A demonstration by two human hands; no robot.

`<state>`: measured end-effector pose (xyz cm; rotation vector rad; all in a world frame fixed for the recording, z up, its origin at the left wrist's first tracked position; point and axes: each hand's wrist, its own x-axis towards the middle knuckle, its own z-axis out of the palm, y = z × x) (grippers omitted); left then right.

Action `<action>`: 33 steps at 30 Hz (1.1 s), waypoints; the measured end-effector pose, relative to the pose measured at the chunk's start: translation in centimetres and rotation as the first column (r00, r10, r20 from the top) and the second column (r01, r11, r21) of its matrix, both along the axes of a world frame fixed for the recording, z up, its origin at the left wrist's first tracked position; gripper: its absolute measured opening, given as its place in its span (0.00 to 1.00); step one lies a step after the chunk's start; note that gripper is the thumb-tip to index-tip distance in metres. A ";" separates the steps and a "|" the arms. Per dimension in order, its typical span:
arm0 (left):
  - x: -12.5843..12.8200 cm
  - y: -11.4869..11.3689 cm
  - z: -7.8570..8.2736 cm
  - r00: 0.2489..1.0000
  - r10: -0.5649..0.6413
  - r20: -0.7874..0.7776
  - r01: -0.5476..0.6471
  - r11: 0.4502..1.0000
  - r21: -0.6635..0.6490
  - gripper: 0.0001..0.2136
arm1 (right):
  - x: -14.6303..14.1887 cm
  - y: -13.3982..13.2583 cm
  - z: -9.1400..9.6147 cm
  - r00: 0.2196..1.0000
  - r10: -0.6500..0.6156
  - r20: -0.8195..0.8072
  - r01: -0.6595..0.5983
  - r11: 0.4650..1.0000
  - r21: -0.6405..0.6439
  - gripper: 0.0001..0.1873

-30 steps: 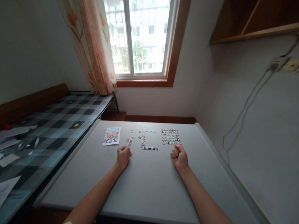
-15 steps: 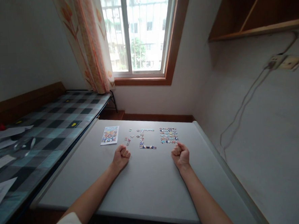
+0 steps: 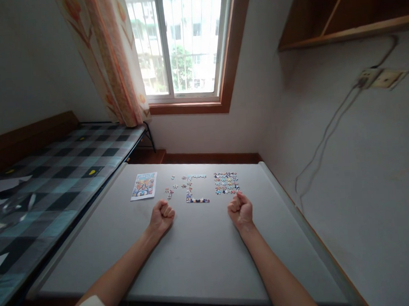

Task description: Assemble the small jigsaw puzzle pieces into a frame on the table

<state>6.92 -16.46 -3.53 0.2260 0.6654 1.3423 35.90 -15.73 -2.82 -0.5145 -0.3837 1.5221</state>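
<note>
My left hand (image 3: 162,215) rests on the grey table as a closed fist, with nothing showing in it. Just beyond it lie several loose jigsaw pieces (image 3: 169,192). My right hand (image 3: 240,209), also a fist, sits at the near edge of a block of jigsaw pieces laid in rows (image 3: 226,182); nothing shows in its fingers. Between the hands and farther off is a partly joined puzzle border (image 3: 197,200), with a top, left and bottom side. A printed picture sheet (image 3: 143,186) lies flat at the left.
The grey table (image 3: 196,250) stands beside a bed with a checked cover (image 3: 96,150) and papers on it. A window (image 3: 184,43) with a floral curtain (image 3: 112,61) is ahead. At right are a wooden shelf (image 3: 350,35) and cables (image 3: 323,136) hanging from a wall socket.
The view has turned slightly, so everything sits a little farther left in it. Both fists stay in the same place on the table, and the puzzle pieces have not moved.
</note>
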 end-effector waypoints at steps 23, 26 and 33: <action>2.3 0.1 0.4 0.984 -0.151 0.098 0.150 0.988 0.019 0.23 | -0.7 0.7 -0.4 0.999 -0.002 0.054 -0.001 0.999 0.054 0.27; 1.7 0.6 0.5 0.988 -0.135 0.072 0.134 0.991 0.027 0.24 | -0.7 0.5 -0.1 1.000 0.004 0.003 -0.004 1.000 0.025 0.26; 0.9 1.7 0.1 0.992 -0.120 -0.038 0.123 0.990 0.072 0.24 | -0.7 0.2 0.7 0.996 0.069 -0.064 -0.068 0.997 0.021 0.25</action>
